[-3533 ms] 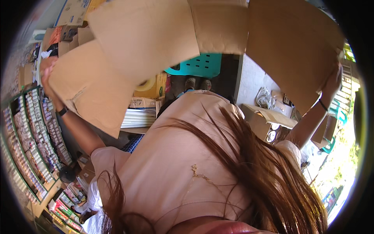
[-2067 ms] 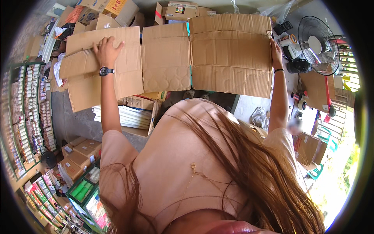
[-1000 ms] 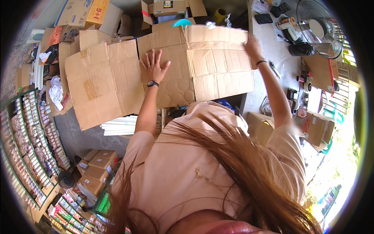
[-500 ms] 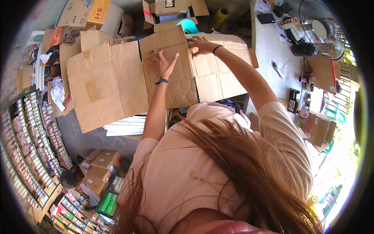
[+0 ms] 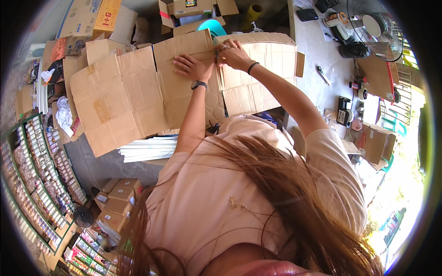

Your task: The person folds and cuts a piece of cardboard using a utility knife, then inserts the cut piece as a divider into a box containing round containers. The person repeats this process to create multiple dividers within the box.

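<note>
One bare left hand (image 5: 194, 69) lies flat on our long brown cardboard sheet (image 5: 171, 101) at eleven o'clock; what our curled right hand (image 5: 233, 55) grips we cannot tell; uneven pulling could tear it.

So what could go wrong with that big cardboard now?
The cardboard might slide, since the left hand seems to lie flat on it rather than grip it. The right hand could get scratched or pinched, because its fingers are at the gap between two panels. And the left end could sag, though what holds it up is hidden.
</note>
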The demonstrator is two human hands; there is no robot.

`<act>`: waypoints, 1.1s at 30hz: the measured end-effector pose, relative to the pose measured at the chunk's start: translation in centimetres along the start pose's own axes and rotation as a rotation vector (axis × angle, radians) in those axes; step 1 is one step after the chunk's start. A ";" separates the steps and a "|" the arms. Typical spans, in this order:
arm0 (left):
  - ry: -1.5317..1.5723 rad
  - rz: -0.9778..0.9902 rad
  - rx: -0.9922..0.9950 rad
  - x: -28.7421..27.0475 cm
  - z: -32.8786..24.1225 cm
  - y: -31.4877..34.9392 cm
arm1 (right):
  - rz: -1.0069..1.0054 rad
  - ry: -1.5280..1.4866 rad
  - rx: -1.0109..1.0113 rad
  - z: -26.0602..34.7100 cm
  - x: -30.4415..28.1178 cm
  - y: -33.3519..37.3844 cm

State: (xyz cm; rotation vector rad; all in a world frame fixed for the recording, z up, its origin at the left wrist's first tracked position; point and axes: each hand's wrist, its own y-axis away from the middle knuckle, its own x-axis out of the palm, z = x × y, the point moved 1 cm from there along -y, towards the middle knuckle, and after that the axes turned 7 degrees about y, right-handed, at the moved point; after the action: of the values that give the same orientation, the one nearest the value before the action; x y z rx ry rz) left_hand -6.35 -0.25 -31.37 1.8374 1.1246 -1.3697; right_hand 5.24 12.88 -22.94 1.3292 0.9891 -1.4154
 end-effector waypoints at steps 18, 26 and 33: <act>0.063 0.043 0.009 -1.7 0.1 0.2 | -0.411 0.073 0.004 4.2 -18.4 13.7; 0.239 0.233 -0.057 -5.9 0.7 -0.4 | -0.554 0.088 0.097 2.0 -28.4 16.8; 0.737 0.593 0.087 -20.3 8.4 -6.9 | -0.619 0.128 0.176 1.1 -29.9 17.8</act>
State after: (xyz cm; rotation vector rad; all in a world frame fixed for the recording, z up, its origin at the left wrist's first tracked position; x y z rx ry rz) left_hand -18.64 -9.68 -14.36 2.5561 0.7161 -0.4058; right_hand 21.80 10.34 7.55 1.3082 1.4738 -1.9277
